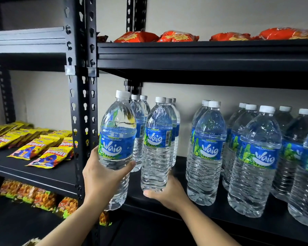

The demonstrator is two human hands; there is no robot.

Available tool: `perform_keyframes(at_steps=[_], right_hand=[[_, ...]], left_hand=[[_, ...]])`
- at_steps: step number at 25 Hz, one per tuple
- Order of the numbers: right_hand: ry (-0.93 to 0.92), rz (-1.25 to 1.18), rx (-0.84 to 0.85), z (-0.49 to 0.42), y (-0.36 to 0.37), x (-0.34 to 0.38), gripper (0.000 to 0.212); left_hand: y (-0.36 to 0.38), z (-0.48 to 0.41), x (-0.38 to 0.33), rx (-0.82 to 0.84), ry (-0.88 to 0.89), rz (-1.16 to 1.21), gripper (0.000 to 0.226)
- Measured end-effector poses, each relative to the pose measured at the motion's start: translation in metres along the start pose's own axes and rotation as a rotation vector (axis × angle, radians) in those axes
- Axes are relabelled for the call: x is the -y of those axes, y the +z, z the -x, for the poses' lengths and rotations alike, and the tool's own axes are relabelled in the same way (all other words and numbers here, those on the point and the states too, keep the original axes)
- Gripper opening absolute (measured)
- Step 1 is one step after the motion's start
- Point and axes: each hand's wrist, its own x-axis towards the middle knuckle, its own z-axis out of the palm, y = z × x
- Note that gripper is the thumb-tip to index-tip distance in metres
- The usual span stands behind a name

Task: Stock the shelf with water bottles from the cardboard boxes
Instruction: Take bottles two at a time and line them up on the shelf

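The left grip [103, 176] clasps a water bottle [116, 139] in mid-air, just beside the upright post [82, 103], which it could knock. The right grip [167, 192] cups a second bottle [156, 148] by its base at the shelf [180, 164] front. Held that low, it may tip into the row behind [175, 121]. Standing bottles [207, 153] crowd the right.

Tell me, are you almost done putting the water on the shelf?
Lots done: rows of bottles already stand on the shelf. Now the left hand holds one bottle beside the post, and the right hand grips a second bottle by its base at the shelf front. Both still need setting down. No boxes show, so how many remain is unknown.
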Motion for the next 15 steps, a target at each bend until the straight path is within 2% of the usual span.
perform_keyframes(at_steps=[4,7,11,15], right_hand=[[-0.019,-0.013,0.014,0.004,-0.005,0.004,0.113],[-0.018,-0.015,0.036,0.001,-0.006,0.000,0.113],[0.057,0.008,0.024,-0.006,0.005,-0.005,0.135],[0.076,0.008,0.025,-0.010,0.007,-0.008,0.139]], left_hand=[[0.014,-0.022,0.000,0.003,0.011,-0.015,0.078],[0.028,-0.037,-0.001,0.006,0.022,-0.029,0.077],[0.043,-0.044,0.013,0.047,-0.025,-0.054,0.072],[0.045,-0.048,0.022,0.153,-0.062,-0.060,0.071]])
